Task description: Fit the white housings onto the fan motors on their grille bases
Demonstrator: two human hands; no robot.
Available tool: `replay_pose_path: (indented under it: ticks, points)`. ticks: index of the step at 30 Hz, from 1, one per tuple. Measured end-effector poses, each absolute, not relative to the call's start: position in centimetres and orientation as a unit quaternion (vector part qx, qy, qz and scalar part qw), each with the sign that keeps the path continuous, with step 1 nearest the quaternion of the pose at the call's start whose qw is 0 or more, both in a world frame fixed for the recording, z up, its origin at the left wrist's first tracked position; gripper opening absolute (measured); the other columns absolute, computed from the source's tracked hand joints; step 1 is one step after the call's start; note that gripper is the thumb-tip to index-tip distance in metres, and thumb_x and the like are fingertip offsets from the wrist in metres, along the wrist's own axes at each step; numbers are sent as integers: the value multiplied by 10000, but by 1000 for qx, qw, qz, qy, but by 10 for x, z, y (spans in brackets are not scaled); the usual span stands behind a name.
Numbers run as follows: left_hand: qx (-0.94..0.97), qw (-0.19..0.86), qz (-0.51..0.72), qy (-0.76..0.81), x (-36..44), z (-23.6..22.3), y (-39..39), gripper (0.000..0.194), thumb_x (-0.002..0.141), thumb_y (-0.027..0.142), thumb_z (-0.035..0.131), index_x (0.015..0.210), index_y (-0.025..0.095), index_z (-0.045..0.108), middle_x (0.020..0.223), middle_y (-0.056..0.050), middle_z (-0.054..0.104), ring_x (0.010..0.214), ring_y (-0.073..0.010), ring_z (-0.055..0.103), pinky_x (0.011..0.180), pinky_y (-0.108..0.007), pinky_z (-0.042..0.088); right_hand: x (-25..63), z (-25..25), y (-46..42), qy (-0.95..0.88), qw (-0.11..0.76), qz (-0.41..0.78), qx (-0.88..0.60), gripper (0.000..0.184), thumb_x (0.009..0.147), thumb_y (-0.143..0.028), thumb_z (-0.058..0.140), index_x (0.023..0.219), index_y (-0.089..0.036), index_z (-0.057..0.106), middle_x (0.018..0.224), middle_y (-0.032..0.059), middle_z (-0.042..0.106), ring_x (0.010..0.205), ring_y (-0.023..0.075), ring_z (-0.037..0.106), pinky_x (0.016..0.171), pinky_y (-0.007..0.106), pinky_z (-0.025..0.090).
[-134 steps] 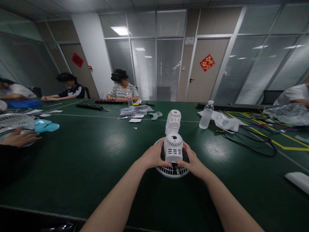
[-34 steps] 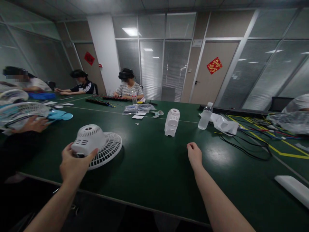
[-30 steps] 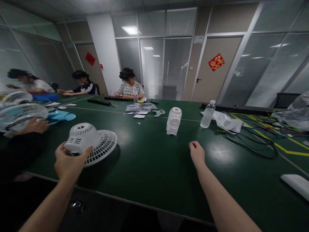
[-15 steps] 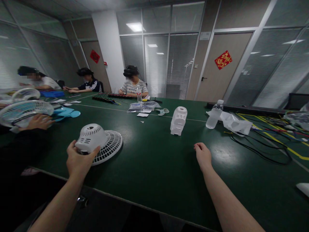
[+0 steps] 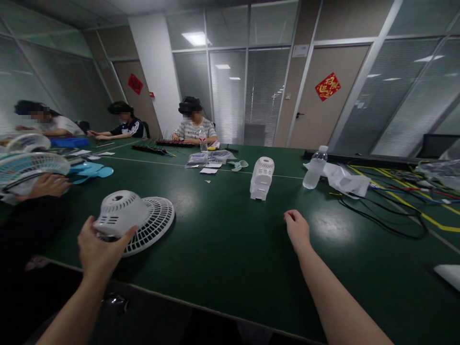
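Observation:
My left hand (image 5: 102, 247) is wrapped round a white fan motor housing (image 5: 124, 211), thumb on the right side and fingers on the left. Under and behind the housing lies a round white fan grille (image 5: 160, 218); whether the two are joined I cannot tell. My right hand (image 5: 297, 227) rests on the green table with its fingers curled together, and anything inside them is hidden. Beyond it stands a white vented plastic part (image 5: 262, 177), upright and apart from both hands.
A water bottle (image 5: 315, 167), a crumpled white bag (image 5: 347, 179) and black cables (image 5: 381, 223) lie to the right. At left, a neighbour's hand (image 5: 48, 186) holds another fan grille (image 5: 34, 165) beside blue fan blades (image 5: 91, 171). Several people sit across the table (image 5: 215, 249).
My left hand has moved left and slightly towards me with the fan motor housing, and the grille has shifted with it. My right hand stays closed in place. The view has turned slightly.

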State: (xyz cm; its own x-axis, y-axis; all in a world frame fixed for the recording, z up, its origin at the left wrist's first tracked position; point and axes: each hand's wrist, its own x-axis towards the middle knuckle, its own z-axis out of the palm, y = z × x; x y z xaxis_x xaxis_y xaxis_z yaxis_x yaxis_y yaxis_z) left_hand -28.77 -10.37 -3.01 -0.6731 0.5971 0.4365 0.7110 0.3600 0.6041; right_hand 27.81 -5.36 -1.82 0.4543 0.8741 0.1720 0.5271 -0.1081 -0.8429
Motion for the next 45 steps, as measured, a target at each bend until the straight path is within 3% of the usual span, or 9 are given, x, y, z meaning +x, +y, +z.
replay_pose_path:
  ticks: [3,8,12,29,37,41,45]
  points:
    - [-407,94,-403,-815,-289,-22,-104,1234,595,805,698,1560,196,227,1555,-204,413,1408,-419,448,1122,-574,418,278,-18,-55,-490,457,190,-718,279,836,-449,490,890,-242,668,875,43,711,802,253,645,662,336,422]
    - [-375,5,-369,-850,-302,-5,-97,1170,559,809,722,1504,212,375,1437,-200,562,1239,-448,606,1008,-579,512,277,-16,-57,-490,456,194,-717,282,840,-449,494,903,-245,679,892,47,718,807,252,650,664,334,432]
    - [-373,4,-346,-861,-311,0,-95,1115,525,822,734,1423,209,486,1295,-183,664,1129,-416,677,944,-539,557,276,-15,-58,-489,458,196,-716,296,842,-459,491,906,-246,687,907,54,730,804,255,654,655,335,439]
    - [-387,91,-402,-825,-300,-1,-99,1018,575,755,746,1411,224,510,1309,-146,659,1119,-380,681,977,-526,542,276,-13,-56,-492,449,186,-722,278,814,-443,496,879,-242,677,869,46,724,792,255,652,664,336,431]
    - [-277,31,-465,-841,-301,14,-85,962,560,695,796,1354,203,563,1266,-151,686,1117,-381,679,944,-535,554,276,-12,-57,-494,441,189,-725,256,839,-431,489,877,-242,658,875,49,719,835,267,661,689,346,432]
    - [-317,99,-459,-824,-287,43,-84,1021,544,664,831,1397,203,508,1327,-145,641,1160,-400,649,977,-576,534,275,-11,-57,-493,441,191,-725,263,840,-433,487,875,-239,661,883,52,722,832,266,663,687,346,438]
    - [-432,214,-446,-754,-258,72,-77,965,659,627,790,1409,109,473,1370,-177,571,1306,-402,519,1104,-563,431,274,-10,-56,-493,444,190,-724,267,832,-439,490,866,-241,667,874,49,721,824,264,660,682,343,436]
